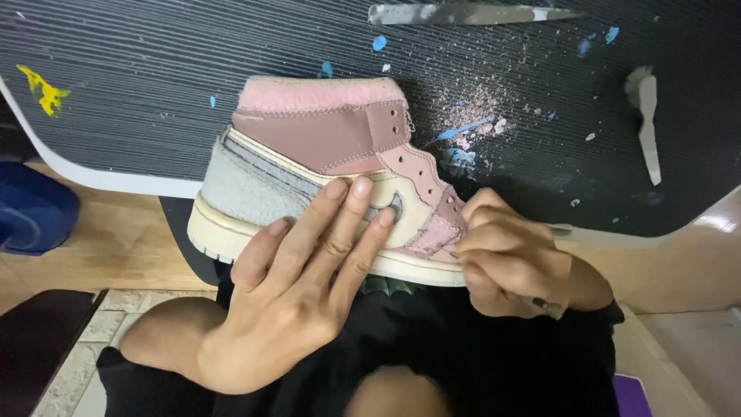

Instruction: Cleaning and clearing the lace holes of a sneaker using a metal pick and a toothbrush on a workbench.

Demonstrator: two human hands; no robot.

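— Resting nearest the lens: black clothing (463,363) over the lap, bare knee (166,332) poking out at the lower left.

— And the left hand (301,289)?

— Lying spread wide and flat, fingers (351,212) pressing against the side of the pink high-top sneaker (324,154). Gripping nothing, just bracing.

— Right hand (513,259)?

— Curling into a tight fist at the toe end of the sneaker, knuckles touching the pink toe panel. Possibly pinching something small; cannot tell what, being hidden inside the fingers.

— Sneaker sitting where?

— Lying on its side across the lap, cream sole (231,235) facing the body, fuzzy pink collar pointing away, leaning over the edge of the black ribbed table (154,93).

— Anything else up there?

— Pinkish dust (478,104) scattering just beside the sneaker's lacing area, blue paint flecks (463,127) mixing in, yellow paint blotch (46,89) sitting far left. 2 paint-crusted tools (471,13) (647,120) lying well apart from the hands, 1 along the top edge, 1 at the right. Blue object (35,212) resting on the wooden floor at the left.
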